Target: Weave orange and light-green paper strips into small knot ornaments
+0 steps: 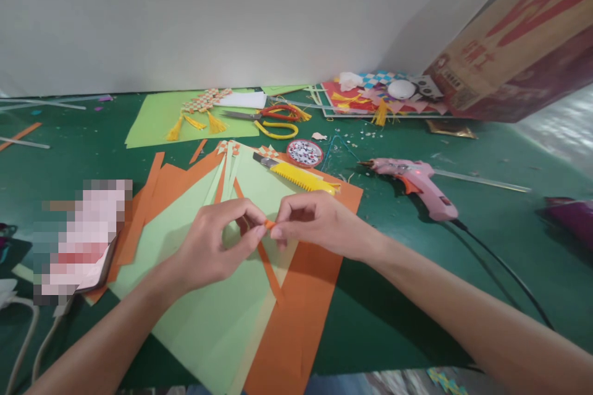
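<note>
Both hands meet over the middle of the table, pinching a small orange paper strip (269,224) between thumbs and fingertips. My left hand (222,241) grips its left end and my right hand (310,222) its right end; most of the strip is hidden by fingers. Beneath them lie a light green paper sheet (204,321) and an orange paper sheet (296,333). Another narrow orange strip (269,271) rests on the green sheet below my fingers. A yellow utility knife (301,176) lies just beyond my right hand, with several green and orange strips (227,174) beyond my left.
Scissors (278,120) and a woven paper piece with yellow tassels (206,100) lie at the back. A pink glue gun (417,182) with a cord lies right. Also around are a round tin (304,153), a paper bag (519,43) and a blurred-out phone (86,241).
</note>
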{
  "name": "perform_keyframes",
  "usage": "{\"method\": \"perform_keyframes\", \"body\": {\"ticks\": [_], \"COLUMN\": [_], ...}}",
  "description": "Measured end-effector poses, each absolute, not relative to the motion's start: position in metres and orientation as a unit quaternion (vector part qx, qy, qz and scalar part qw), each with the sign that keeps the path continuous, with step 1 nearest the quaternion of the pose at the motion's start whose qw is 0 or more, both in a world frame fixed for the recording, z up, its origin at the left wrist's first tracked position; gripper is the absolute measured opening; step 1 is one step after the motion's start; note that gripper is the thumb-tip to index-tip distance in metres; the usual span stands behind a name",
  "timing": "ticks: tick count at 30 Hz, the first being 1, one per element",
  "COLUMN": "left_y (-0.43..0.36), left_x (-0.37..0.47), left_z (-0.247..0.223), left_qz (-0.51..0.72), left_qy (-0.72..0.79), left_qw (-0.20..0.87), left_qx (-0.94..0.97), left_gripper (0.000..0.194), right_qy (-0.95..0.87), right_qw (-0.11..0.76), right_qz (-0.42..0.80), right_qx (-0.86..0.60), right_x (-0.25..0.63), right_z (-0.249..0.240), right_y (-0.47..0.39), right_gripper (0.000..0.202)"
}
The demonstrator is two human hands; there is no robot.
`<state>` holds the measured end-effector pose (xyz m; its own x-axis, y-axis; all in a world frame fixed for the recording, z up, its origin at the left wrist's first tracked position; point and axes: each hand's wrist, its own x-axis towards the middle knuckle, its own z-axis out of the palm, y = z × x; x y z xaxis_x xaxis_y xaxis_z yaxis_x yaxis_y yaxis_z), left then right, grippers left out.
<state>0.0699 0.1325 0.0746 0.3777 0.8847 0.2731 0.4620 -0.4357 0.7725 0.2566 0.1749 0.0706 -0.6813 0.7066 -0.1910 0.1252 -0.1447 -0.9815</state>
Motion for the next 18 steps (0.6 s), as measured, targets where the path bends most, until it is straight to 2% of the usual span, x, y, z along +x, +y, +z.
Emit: {"method": "perform_keyframes", "body": {"ticks": [18], "left_y": [0.1323], "left_x": [0.0689], "left_z": [0.0748], "left_qz": [0.328], "left_qy": [0.42], "left_qw": [0.282], "left_qx": [0.798], "left_gripper": [0.012], "right_qy": [-0.645], "right_qw": [0.214], "right_qz": [0.646], "right_qx": [-0.349], "right_x": [0.2548], "right_z": [0.0695], "right_y": [0.1733], "right_gripper": [0.029]}}
